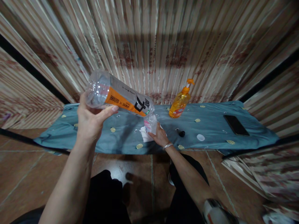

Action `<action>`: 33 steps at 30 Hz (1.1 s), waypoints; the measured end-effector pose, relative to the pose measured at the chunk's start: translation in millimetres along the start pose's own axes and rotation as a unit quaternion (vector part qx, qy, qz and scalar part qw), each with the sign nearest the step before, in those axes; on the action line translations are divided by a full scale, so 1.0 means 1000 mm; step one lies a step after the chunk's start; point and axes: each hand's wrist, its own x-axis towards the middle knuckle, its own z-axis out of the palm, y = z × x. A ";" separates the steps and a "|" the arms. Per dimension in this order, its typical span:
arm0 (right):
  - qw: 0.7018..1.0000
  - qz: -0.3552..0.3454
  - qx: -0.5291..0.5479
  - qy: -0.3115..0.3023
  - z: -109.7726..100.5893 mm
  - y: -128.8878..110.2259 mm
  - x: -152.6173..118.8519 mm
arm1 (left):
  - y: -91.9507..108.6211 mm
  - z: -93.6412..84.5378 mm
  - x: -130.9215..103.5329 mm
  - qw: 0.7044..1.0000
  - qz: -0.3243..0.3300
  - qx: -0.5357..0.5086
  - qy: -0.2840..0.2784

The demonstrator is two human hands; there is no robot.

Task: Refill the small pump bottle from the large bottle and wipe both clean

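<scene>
The work looked partway through, with both bottles off their resting places or held, and neither closed up as far as could be seen. The left hand (90, 119) was wrapped around the wide lower part of the large bottle (123, 96), thumb along its orange label, and held it tilted above the surface (126, 144) with its neck lowest. That neck met the top of the small bottle (151, 123), which the right hand (160, 135) gripped from its right side over a crumpled white tissue (145, 136). The two mouths seemed lined up, so the opening and aligning appeared done. Whether any liquid had passed between them could not be told, nor how full the small bottle was; the large bottle looked mostly clear, its contents hard to make out. The large bottle had not been set down. A small black piece (181, 133) and a white disc (200, 137) lay apart to the right, neither fitted to a bottle. Behind them the orange pump bottle (179, 104) stood upright with its pump on, untouched, and a dark phone (235, 125) lay flat farther right, also out of either hand.
</scene>
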 end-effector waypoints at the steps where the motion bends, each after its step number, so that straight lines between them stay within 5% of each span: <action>1: 1.000 -0.003 0.001 0.003 0.000 0.000 0.000 | 0.000 0.000 0.000 1.000 0.001 0.002 -0.001; 33: 1.000 -0.002 0.002 0.005 -0.001 0.000 0.000 | -0.006 -0.001 0.009 0.998 0.054 0.019 -0.024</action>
